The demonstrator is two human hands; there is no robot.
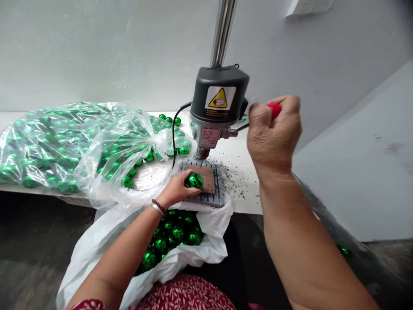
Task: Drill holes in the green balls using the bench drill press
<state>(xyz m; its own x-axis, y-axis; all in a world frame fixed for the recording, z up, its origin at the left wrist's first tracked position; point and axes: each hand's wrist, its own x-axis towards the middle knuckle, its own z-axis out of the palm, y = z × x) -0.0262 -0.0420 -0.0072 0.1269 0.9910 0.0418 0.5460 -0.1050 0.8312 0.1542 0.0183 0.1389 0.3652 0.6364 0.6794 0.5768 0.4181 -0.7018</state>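
Observation:
A shiny green ball (195, 181) is gripped between the thumb and fingers of my left hand (179, 187), over a brown board (209, 180) on the drill press base (213, 199). The drill bit points down just above and behind the ball; whether they touch I cannot tell. My right hand (274, 131) is wrapped round the red-knobbed lever (275, 110) of the bench drill press (222, 92). Below my left forearm, a white bag (209, 252) lies open with many green balls (177, 232) inside.
A large clear plastic bag (61, 142) full of green balls covers the table's left side. Dark shavings (235, 172) are scattered over the white table (250, 196) right of the base. A black cable (174, 137) hangs left of the drill head, and a wall rises behind.

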